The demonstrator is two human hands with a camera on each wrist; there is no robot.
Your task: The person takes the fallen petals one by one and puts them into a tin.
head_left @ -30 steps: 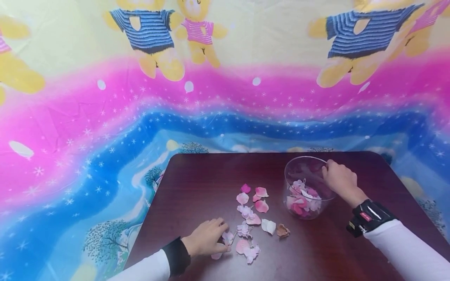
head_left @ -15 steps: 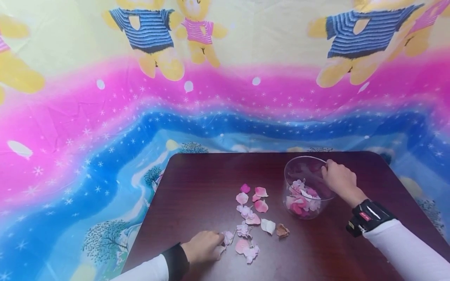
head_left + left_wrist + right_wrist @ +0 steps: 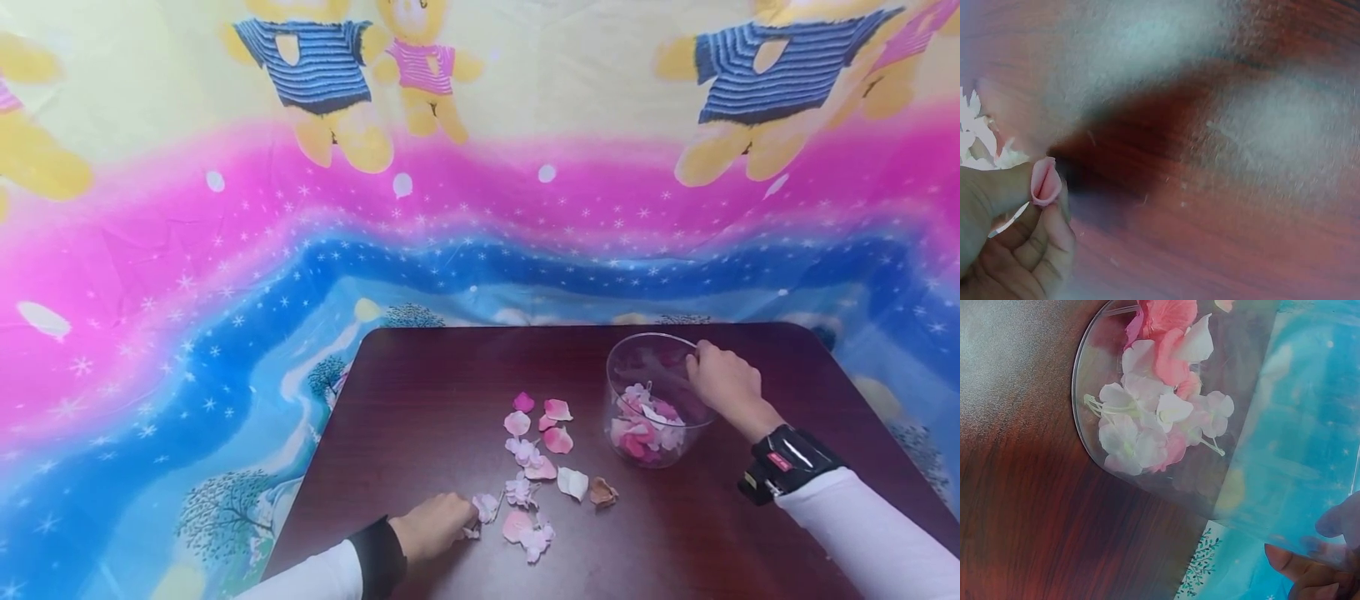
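Dark wooden table (image 3: 450, 375), teddy-bear print backdrop (image 3: 480, 167)

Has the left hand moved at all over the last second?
Yes. The left hand has drawn back toward the table's near edge, away from the loose petals, pinching a pink petal.

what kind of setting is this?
Probably a staged tabletop recording corner, not a real workplace: a teddy-bear print sheet hangs as backdrop behind a small dark wooden table bearing only loose petals and a glass bowl.
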